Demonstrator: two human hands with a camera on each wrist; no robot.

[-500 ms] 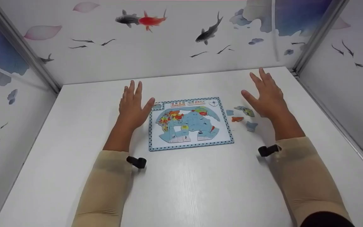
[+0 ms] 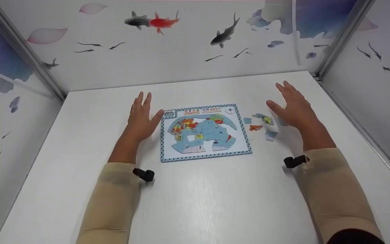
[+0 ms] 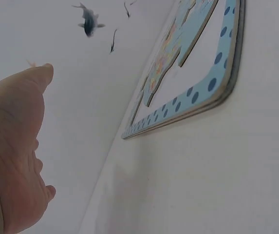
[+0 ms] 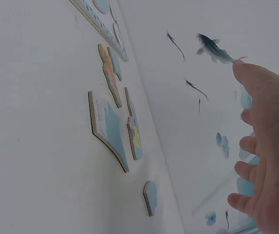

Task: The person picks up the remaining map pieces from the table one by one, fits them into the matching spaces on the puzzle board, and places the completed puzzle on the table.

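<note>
A world-map jigsaw puzzle (image 2: 206, 156) lies flat on the white table, its frame blue with dark dots and its map partly filled with pieces. Left of it, my left hand (image 2: 142, 117) hovers with fingers spread, holding nothing. On the other side my right hand (image 2: 295, 110) is raised above the table, also spread and bare. Loose pieces lie between the board and that hand: an orange piece (image 2: 255, 127), a green and yellow piece (image 2: 266, 119), a small blue piece (image 2: 247, 120) and a blue and white piece (image 4: 109, 127). Another blue piece (image 4: 150, 197) sits partly under the right hand in the head view.
The white table (image 2: 195, 200) meets a back wall (image 2: 188, 64) printed with fish. Side panels with metal posts (image 2: 342, 37) stand at left and right. A small black device (image 2: 144, 174) is strapped on each sleeved wrist.
My right hand has moved right and toward me, so a blue piece beneath it now shows. The left hand has drawn slightly back toward me.
</note>
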